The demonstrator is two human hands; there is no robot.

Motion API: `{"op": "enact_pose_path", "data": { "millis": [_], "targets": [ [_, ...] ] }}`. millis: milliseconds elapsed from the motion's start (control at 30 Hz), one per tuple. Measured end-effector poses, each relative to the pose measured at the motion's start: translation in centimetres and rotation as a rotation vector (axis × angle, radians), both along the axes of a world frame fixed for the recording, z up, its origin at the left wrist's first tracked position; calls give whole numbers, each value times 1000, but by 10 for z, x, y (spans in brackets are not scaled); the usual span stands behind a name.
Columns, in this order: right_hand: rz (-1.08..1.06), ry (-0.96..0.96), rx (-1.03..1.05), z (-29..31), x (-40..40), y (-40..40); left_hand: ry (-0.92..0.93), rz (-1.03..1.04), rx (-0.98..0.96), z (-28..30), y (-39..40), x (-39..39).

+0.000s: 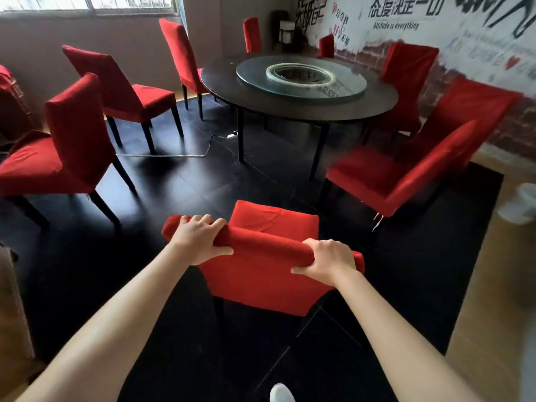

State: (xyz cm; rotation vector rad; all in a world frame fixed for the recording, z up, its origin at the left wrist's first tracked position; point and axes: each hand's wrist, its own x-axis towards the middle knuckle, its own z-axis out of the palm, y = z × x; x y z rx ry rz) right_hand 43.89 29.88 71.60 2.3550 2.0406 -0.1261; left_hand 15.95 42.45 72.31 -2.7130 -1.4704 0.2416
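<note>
Head view, looking down from behind on a red-covered chair (pixel 261 282) at lower centre of the frame. Hides the front legs and much of the seat behind the backrest; shows only one dark rear leg under the cover's left hem. Cuts off a white object (pixel 520 204) at the right edge, too blurred to identify, and a pale shoe tip (pixel 280 394) at the bottom edge. Leaves the smaller wall lettering at upper right unreadable. Shows dark floor (pixel 179 192) lying open between this chair and the round table (pixel 223 82) at upper centre, with a glass turntable (pixel 252 75) on top and a thin cable (pixel 174 155) crossing the floor left of the table legs. Places a second red chair (pixel 406 172) near the right side, not touching, and a third red chair (pixel 72 134) well apart at left. Shows both bare forearms stretched forward. Sets the left hand (pixel 200 242) on the left end of the top rail, fingers curled over the far side, thumb along the near face. Sets the right hand (pixel 327 261) on the right end in the same clasp, so that both grip the backrest's upper edge.
</note>
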Motion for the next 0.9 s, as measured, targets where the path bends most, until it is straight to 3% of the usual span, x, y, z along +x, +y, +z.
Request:
{"op": "enact_pose_path", "data": {
  "millis": [400, 900],
  "targets": [
    [-49, 28, -12, 5, 68, 80, -32, -8, 16, -4, 75, 68],
    [-75, 0, -78, 8, 179, 235, -11, 46, -53, 4, 215, 179]
  ]
}}
